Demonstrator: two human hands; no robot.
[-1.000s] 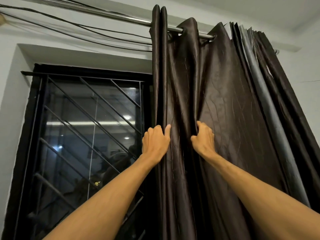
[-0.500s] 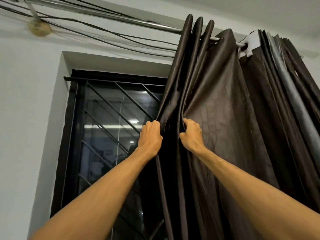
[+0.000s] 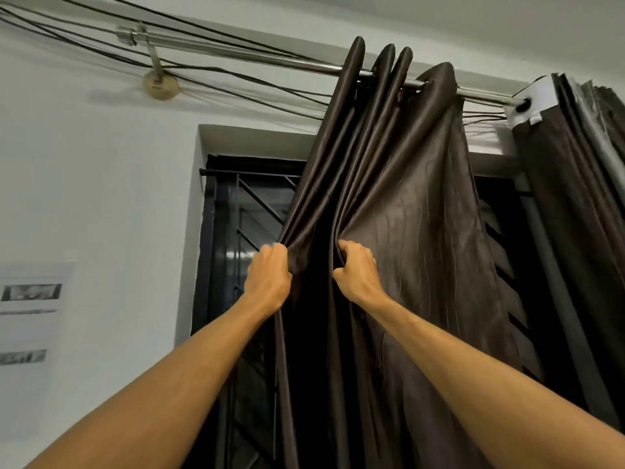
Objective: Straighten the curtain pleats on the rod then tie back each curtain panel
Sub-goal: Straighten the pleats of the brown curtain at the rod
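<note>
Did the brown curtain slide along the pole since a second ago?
Yes. The curtain slid left along the rod: its front edge is closer to the left side of the window frame, leaving a gap beside the bunched panel.

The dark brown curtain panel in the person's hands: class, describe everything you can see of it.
The curtain panel is dark brown, with a satin-like sheen and fine creases. It hangs from a metal rod, its top standing in three narrow folds and one broad one. The left hand grips its outer edge; the right hand grips a fold beside it. It partly covers a barred window and hangs apart from a second, bunched curtain at the right.
</note>
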